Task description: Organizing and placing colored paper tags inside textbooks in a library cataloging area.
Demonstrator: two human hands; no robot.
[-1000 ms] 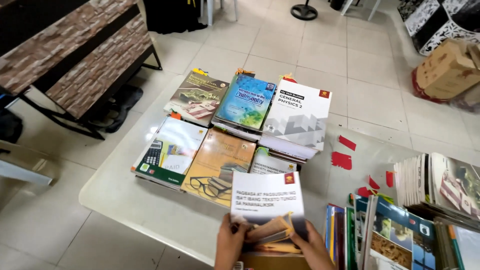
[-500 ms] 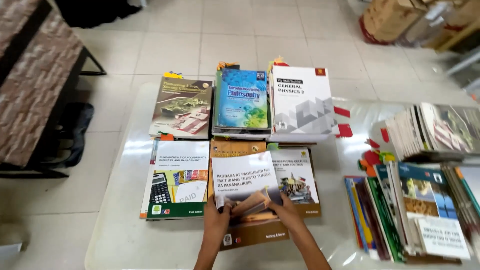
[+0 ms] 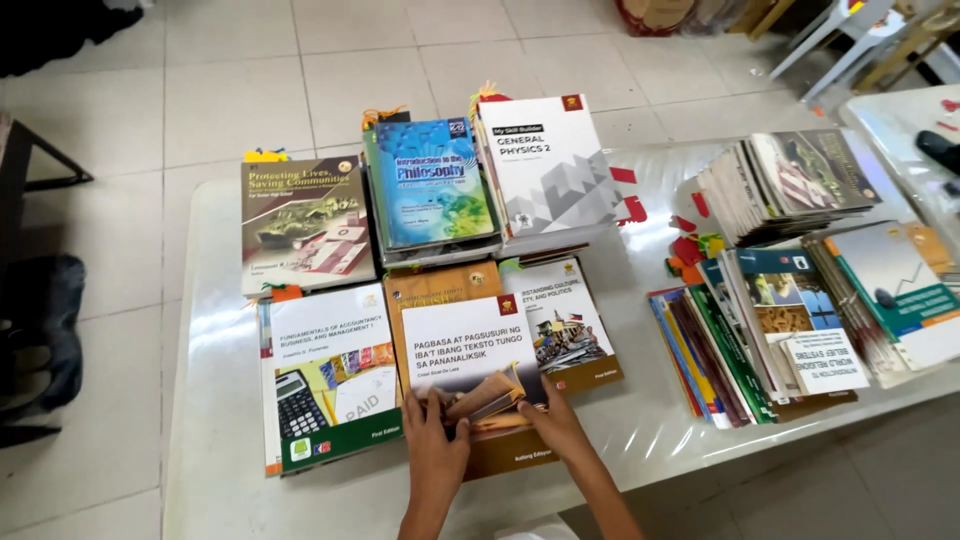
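Note:
A white-covered book (image 3: 462,345) lies on a brown-covered book (image 3: 430,288) at the front middle of a white table (image 3: 215,470). My left hand (image 3: 435,430) grips the white book's lower left edge. My right hand (image 3: 555,420) holds its lower right corner. Between the two hands the bottom pages (image 3: 490,392) are bent up and fanned. To the left lies a white and green book with a calculator picture (image 3: 325,375). Just right of it lies a book with a town picture (image 3: 562,325).
Three book stacks stand at the back: olive green (image 3: 303,222), blue (image 3: 430,185) and white-grey (image 3: 548,165). More books are spread and piled on the right (image 3: 790,320), with a stack behind (image 3: 785,180). Red paper scraps (image 3: 690,235) lie between. Tiled floor surrounds the table.
The view has swung so the table now fills the picture. The white book has come down from being held up to lying on the brown book, both hands still on its lower edge.

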